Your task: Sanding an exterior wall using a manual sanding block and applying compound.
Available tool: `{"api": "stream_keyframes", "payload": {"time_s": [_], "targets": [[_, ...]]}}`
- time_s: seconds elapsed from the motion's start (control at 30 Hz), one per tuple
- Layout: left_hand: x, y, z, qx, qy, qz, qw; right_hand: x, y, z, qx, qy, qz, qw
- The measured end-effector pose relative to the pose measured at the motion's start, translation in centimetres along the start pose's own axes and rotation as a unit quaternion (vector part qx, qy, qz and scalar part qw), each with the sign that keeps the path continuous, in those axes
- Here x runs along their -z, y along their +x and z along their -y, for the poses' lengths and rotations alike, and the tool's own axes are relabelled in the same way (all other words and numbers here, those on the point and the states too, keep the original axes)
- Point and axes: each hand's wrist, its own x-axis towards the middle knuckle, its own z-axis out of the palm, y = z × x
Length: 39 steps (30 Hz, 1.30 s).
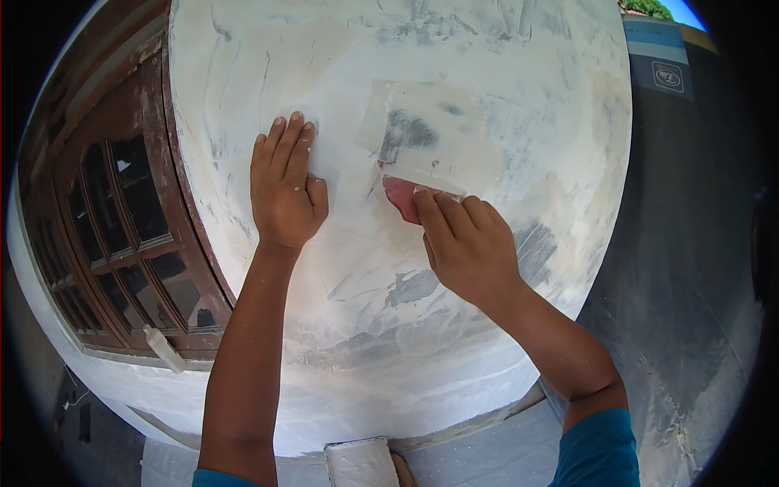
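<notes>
A wall coated in white putty (341,268) with grey patches fills the middle of the view. My left hand (286,189) lies flat against it, fingers pointing up and thumb out to the side, with nothing held. To the right, my right hand (471,243) grips a flat red scraper (401,198), fingers on its face. The scraper's long pale edge rests at the wall, tilted down to the right. Just above that edge is a squarish beige patch (450,131) with a dark grey area inside. The fingers hide the scraper's right part.
Left of the wall is a brown wooden window (125,255) with glass panes; a plastic bottle (163,348) leans on its sill. Below stands a white-smeared rectangular object (359,464). A dark grey surface (663,243) runs along the right, with a printed panel (657,58) above.
</notes>
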Motion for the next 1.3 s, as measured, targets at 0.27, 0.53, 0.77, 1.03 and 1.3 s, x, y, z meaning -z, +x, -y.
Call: {"api": "stream_keyframes", "payload": {"time_s": [0.27,0.53,0.77,1.03,1.3], "targets": [[-0.1,0.1,0.0,-0.016,-0.018,-0.005,1.0,-3.7,5.1,-5.0,-0.036,-0.126,-0.018,0.991],[-0.2,-0.1,0.1,-0.017,-0.027,-0.006,0.999,-1.1,-2.9,4.5,-0.019,-0.039,0.143,0.989],[-0.1,-0.3,0.3,-0.006,-0.01,-0.015,1.0,3.1,6.4,-3.1,-0.201,-0.047,0.013,0.978],[-0.2,-0.3,0.4,-0.003,-0.007,-0.001,1.0,-3.7,2.8,0.3,-0.007,-0.084,0.013,0.996],[0.0,-0.4,0.3,-0.001,-0.007,-0.006,1.0,1.2,3.5,1.0,-0.105,-0.028,0.0,0.994]]}}
